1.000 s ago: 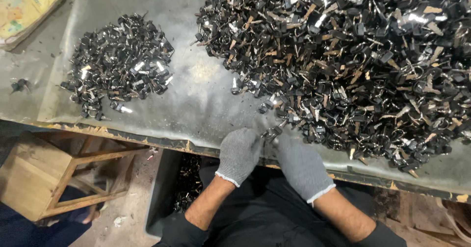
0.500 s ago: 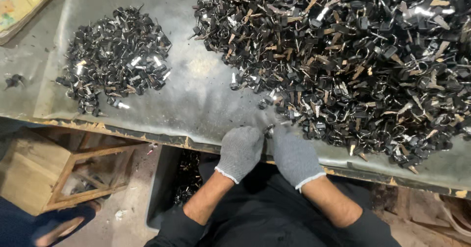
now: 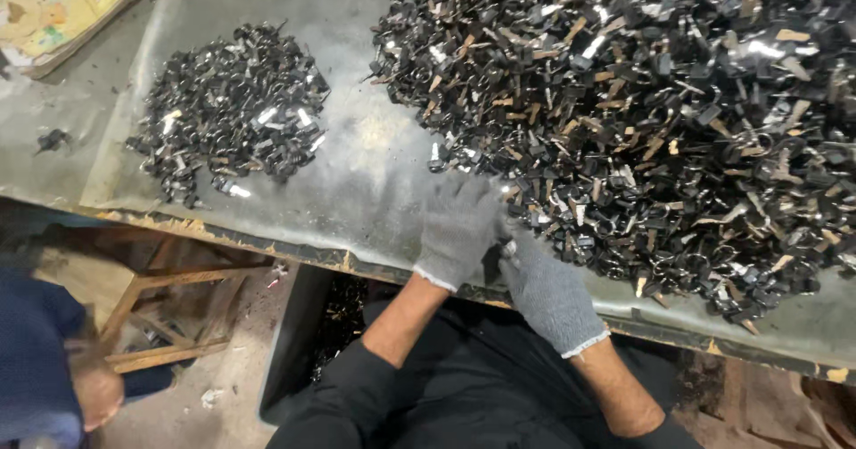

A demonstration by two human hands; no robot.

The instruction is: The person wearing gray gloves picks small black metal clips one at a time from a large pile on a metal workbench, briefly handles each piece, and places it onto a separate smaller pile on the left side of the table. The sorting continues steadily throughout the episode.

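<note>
Together, the left hand [image 3: 457, 230] and right hand [image 3: 546, 290], both gloved, pinch one small metal piece [image 3: 508, 249] beside two piles.

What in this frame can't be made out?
- Head view: the small part pinched between the left hand and right hand; the gloves cover it and motion blurs it.
- Big pile: top and right edges cut it off; single pieces too small.
- Yellow board: cut off at the top-left corner.
</note>
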